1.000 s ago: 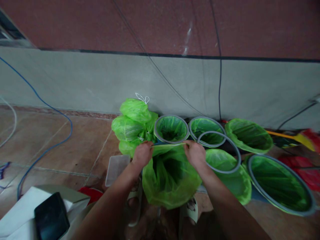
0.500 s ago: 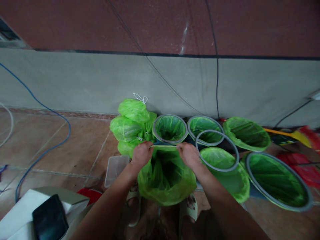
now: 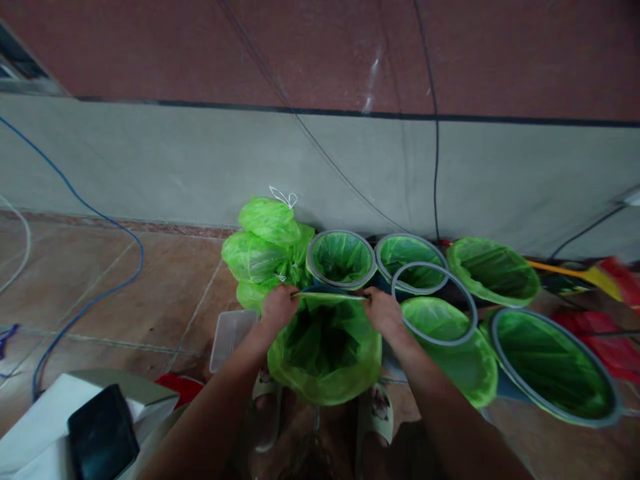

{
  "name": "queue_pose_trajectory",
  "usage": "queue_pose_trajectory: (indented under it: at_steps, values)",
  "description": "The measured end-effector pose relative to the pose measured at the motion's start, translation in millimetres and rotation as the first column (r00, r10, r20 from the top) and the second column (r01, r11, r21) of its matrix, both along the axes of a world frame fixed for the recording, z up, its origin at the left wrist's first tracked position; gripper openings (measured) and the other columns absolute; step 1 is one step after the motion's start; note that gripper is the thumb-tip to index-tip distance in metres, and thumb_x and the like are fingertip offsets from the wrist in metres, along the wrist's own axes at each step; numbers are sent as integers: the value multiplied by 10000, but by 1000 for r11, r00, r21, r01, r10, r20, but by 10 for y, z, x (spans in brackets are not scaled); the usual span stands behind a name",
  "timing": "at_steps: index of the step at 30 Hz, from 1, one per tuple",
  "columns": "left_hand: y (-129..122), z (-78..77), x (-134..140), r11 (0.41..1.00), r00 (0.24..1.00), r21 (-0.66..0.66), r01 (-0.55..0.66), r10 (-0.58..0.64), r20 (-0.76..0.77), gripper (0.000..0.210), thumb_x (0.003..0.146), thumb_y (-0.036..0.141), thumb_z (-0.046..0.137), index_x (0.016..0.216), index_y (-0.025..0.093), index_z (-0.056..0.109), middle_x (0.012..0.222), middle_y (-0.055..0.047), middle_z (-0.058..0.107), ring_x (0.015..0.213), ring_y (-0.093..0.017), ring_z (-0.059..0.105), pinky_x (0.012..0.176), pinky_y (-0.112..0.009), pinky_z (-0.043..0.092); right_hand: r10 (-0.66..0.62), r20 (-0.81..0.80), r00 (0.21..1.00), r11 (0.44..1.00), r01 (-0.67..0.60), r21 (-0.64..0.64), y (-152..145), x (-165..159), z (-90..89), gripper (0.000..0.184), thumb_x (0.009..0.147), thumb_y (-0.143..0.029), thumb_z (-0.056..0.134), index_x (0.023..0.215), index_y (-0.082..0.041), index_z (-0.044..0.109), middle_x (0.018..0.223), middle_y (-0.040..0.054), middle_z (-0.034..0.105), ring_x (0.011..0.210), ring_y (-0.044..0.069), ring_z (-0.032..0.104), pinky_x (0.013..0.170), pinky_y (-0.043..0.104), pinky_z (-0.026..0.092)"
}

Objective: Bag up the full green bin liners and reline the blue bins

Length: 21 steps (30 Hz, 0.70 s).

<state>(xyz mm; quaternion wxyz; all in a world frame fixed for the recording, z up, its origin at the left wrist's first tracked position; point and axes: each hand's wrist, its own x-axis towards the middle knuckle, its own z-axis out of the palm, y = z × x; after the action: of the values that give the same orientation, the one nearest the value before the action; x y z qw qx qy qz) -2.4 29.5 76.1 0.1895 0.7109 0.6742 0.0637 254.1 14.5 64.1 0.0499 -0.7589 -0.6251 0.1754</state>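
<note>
Between the feet (image 3: 379, 417), the green bag (image 3: 325, 390) gapes, no ring on it (any bin beneath is hidden). Left hand (image 3: 280, 307) and right hand (image 3: 384, 310) pinch its far edge taut. Beyond, a loose grey ring (image 3: 453, 342) awaits fitting; two wall-side bins (image 3: 341, 233) already have liners and rings.

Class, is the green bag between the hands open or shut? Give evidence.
Open. The left hand and right hand hold the green bag by its far edge; its inside shows.

Green bag (image 3: 325, 387), rim stretched
Left hand (image 3: 280, 309) and right hand (image 3: 384, 311) pinch it; tied bags (image 3: 254, 257) sit by the floor (image 3: 155, 287)'s far edge.
</note>
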Motion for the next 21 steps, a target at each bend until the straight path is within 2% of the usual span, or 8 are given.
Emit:
queue_pose_trajectory:
  at_steps: [2, 4, 8, 10, 12, 14, 18, 21]
  values:
    - [36, -76, -13, 999, 998, -41, 10, -7, 64, 226, 875, 253, 517, 847, 177, 729, 781, -41, 659, 761, -166, 604, 709, -254, 423, -94, -109, 990, 995, 96, 11, -7, 64, -148, 287, 857, -248, 561, 1087, -167, 712, 1017, 93, 743, 967, 223, 690, 830, 292, 499]
    - [94, -154, -31, 995, 992, -102, 18, -5, 127, 245, 868, 262, 525, 698, 166, 674, 614, 7, 557, 648, -137, 538, 640, -241, 382, -189, -268, 945, 980, 197, 4, -35, 114, -322, 292, 833, -286, 570, 1031, -145, 732, 992, 98, 749, 926, 227, 696, 791, 295, 512]
    - [296, -305, -91, 973, 974, -231, 14, 40, 225, 298, 814, 241, 559, 526, 170, 531, 463, 64, 349, 516, -102, 399, 551, -239, 289, -335, -622, 707, 919, 391, -51, -103, 112, -683, 359, 767, -350, 579, 982, -117, 746, 890, 103, 759, 758, 219, 703, 660, 283, 531]
    - [414, -388, -124, 964, 953, -265, -22, 101, 286, 297, 784, 256, 584, 511, 174, 500, 459, 70, 341, 496, -95, 372, 528, -242, 264, -366, -712, 599, 894, 438, -92, -96, 86, -829, 383, 748, -374, 575, 964, -111, 751, 829, 104, 755, 703, 218, 694, 615, 283, 529]
    - [521, -484, -153, 956, 924, -287, -62, 163, 345, 270, 761, 274, 599, 529, 175, 501, 473, 69, 366, 489, -92, 368, 511, -242, 258, -386, -739, 552, 890, 433, -142, -36, 77, -935, 386, 723, -378, 589, 942, -106, 754, 768, 95, 744, 667, 215, 680, 589, 282, 516]
    - [611, -589, -174, 950, 912, -306, -67, 183, 367, 224, 754, 270, 587, 563, 172, 524, 489, 61, 393, 491, -94, 383, 502, -237, 268, -384, -707, 594, 902, 406, -149, 68, 93, -996, 358, 716, -370, 594, 907, -112, 753, 712, 70, 724, 634, 197, 657, 565, 266, 486]
    - [732, -783, -187, 952, 943, -304, -20, 120, 311, 192, 771, 252, 538, 601, 166, 561, 505, 41, 436, 504, -109, 430, 515, -235, 308, -242, -451, 859, 967, 255, -32, 251, 111, -1017, 287, 800, -353, 537, 788, -143, 733, 631, 28, 671, 596, 150, 602, 551, 230, 395]
    - [725, -904, -211, 955, 952, -298, 10, 81, 294, 201, 764, 240, 533, 576, 175, 560, 486, 30, 444, 523, -121, 461, 538, -237, 338, -163, -246, 956, 986, 168, 3, 237, 47, -1020, 333, 885, -344, 478, 766, -143, 715, 665, 44, 672, 637, 142, 603, 586, 226, 371]
